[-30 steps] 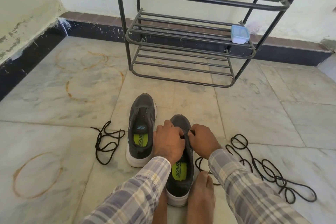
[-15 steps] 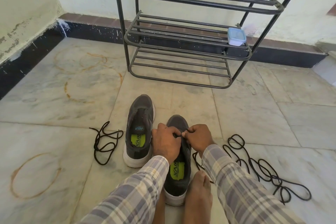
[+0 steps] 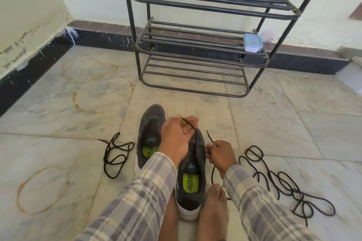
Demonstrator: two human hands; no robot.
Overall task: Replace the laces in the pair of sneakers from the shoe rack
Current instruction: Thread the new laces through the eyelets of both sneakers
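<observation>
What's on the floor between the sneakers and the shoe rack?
Only bare floor tiles, seen in the head view, between the sneakers and the shoe rack.

your left hand [image 3: 176, 135] covers the toe and eyelets of the nearer dark grey mesh sneaker [image 3: 193, 174], so where the thin black shoelace [image 3: 212, 173] enters it is hidden. whether that hand pinches the lace or only lets it lie across the fingers cannot be told. a short stretch vanishes inside your right hand [image 3: 220, 154]. your left plaid sleeve [image 3: 141, 201] hides part of the farther dark grey sneaker [image 3: 150, 123]. the black metal tube shoe rack [image 3: 195, 58] is cut off at the top edge. your bare foot [image 3: 213, 209] runs off the bottom edge.
</observation>
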